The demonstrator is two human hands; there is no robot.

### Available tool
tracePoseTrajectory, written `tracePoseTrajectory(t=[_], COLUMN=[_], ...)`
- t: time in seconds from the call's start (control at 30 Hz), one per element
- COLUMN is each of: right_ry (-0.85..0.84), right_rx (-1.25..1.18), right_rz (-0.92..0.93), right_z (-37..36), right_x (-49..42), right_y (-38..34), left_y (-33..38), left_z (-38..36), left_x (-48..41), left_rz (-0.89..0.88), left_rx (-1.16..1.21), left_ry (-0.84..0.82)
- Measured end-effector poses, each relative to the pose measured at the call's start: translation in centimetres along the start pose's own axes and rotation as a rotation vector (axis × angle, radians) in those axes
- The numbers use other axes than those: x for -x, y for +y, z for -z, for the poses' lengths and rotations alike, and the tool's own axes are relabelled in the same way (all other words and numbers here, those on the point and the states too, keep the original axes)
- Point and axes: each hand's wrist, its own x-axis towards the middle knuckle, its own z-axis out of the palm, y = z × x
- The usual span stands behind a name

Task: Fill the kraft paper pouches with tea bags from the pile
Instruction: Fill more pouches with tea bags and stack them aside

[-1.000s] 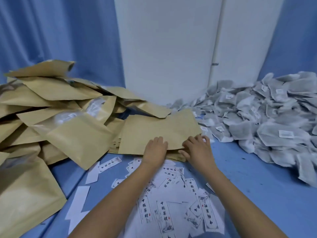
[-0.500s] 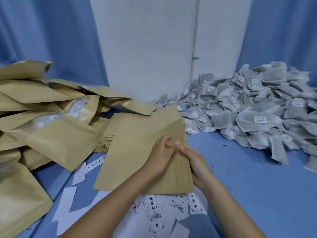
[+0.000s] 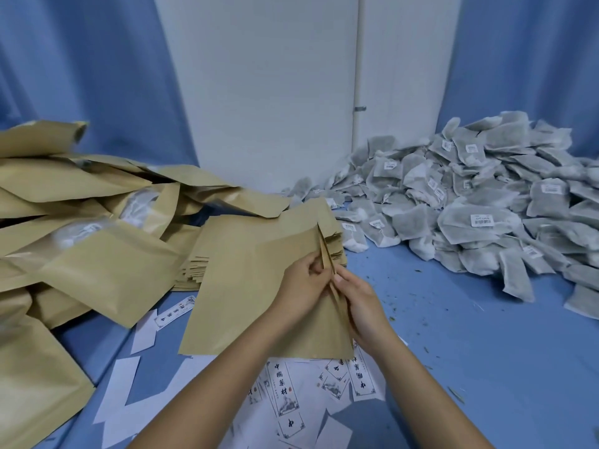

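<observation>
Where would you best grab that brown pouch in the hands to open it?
Pinch the kraft pouch at its right edge, coming from the tea bag pile side, one wall per hand: the paper layers split there, where left hand and right hand grip.

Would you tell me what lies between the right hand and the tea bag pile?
In the head view, only blue table surface sprinkled with small flecks separates the right hand from the tea bag pile.

A flat tan kraft pouch [image 3: 246, 286] is held tilted, with grey tea bags [image 3: 470, 202] heaped at right.
</observation>
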Motion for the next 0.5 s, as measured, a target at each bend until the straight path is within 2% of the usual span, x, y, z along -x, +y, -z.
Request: tracePoseTrajectory(t=[0.03,0.13,0.17,0.2,0.37,0.5], right_ry=[0.027,0.186,0.243,0.298,0.398,0.363], right_rx=[0.152,0.921,1.082,1.133,0.993,0.68], right_rz=[0.042,0.315,0.368,0.393,0.386,0.218], right_z=[0.0,0.2,0.3,0.2,-0.6,-1.2], right_x=[0.0,-0.1,-0.2,-0.2,-0.3,-0.5], right_y=[0.1,0.5,0.7,0.6,0.4,0.4], left_y=[0.0,0.1,0.1,0.2,1.0,0.7], left_z=[-0.2,-0.7,-0.8,-0.8,-0.2,-0.2], left_x=[0.0,0.1,0.1,0.1,-0.2,0.2], left_rz=[-0.029,-0.096,-0.134,-0.163,-0.181,-0.158], left_rx=[-0.099,-0.225,-0.25,-0.274,-0.385,-0.505], left_ry=[0.01,-0.009,-0.015,-0.021,0.027,0.103])
